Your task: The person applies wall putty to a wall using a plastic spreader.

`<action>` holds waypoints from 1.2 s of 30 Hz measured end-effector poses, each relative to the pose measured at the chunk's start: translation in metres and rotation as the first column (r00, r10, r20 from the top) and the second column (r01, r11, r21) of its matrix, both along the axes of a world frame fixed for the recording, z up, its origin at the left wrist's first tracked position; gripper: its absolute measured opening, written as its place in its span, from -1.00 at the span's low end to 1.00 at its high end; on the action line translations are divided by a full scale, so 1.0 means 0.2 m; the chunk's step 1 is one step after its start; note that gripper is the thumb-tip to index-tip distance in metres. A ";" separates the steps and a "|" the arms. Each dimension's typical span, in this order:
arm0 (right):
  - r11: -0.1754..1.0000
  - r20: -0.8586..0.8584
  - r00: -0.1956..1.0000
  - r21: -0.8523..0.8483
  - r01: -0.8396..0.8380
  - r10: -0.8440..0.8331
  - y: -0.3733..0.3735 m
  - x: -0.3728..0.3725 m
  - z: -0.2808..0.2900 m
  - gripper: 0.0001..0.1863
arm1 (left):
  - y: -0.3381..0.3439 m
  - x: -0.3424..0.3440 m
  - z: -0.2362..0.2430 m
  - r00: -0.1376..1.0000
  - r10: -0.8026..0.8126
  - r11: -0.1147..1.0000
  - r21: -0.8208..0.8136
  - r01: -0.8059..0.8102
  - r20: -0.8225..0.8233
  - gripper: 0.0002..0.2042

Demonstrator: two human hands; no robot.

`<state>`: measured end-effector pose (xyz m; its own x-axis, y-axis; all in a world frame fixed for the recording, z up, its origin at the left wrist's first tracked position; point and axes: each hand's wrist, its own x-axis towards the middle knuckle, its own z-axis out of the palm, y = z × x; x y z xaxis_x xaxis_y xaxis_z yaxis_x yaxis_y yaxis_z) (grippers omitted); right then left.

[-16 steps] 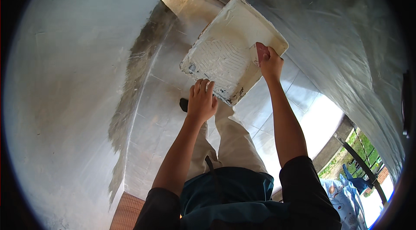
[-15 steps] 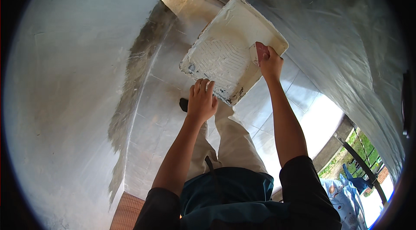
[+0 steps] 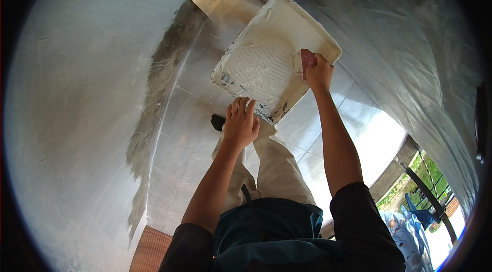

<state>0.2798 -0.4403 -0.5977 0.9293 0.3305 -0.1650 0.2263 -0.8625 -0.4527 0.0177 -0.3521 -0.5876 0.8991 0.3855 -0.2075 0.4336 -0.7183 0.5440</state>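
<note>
A large off-white paint tray [image 3: 256,59], smeared with thick whitish material over its ribbed surface, is tilted in front of me. My left hand [image 3: 241,123] is at its near rim, with fingers bent over the edge and the thumb beside the near corner. Over the right part of the tray, my right hand [image 3: 320,73] grips a flat spreader [image 3: 307,62] with a dull red handle part and a pale, coated edge. The spreader rests against or just above the tray's inner surface; I cannot tell which. My right fingers partly cover it.
On the left stands a whitish coated wall [image 3: 87,103], with a bare grey-brown strip [image 3: 154,98] along its lower edge. Grey floor tiles [image 3: 179,123] lie below. Clear plastic sheeting [image 3: 405,41] hangs on the right. A patterned blue cloth [image 3: 402,231] is at lower right.
The right hand and spreader have shifted slightly left across the tray. The tray has moved a little left and up in view, and the left hand sits slightly lower.
</note>
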 end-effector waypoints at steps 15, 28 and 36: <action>0.990 -0.413 0.907 0.073 0.119 -0.079 -0.10 -0.17 -0.13 -0.78 | 0.05 -0.15 0.02 0.999 0.039 0.998 0.049 -0.037 -0.035 -0.46; 0.400 -0.717 0.379 0.661 0.635 0.585 0.13 -0.20 0.23 -0.66 | 0.46 -0.21 0.36 0.974 0.209 0.956 0.189 -0.223 0.092 -0.49; 0.202 -0.513 0.398 0.770 0.606 0.761 0.48 -0.29 0.72 -0.60 | 0.78 -0.24 0.80 0.923 0.229 0.869 0.363 -0.337 0.308 -0.49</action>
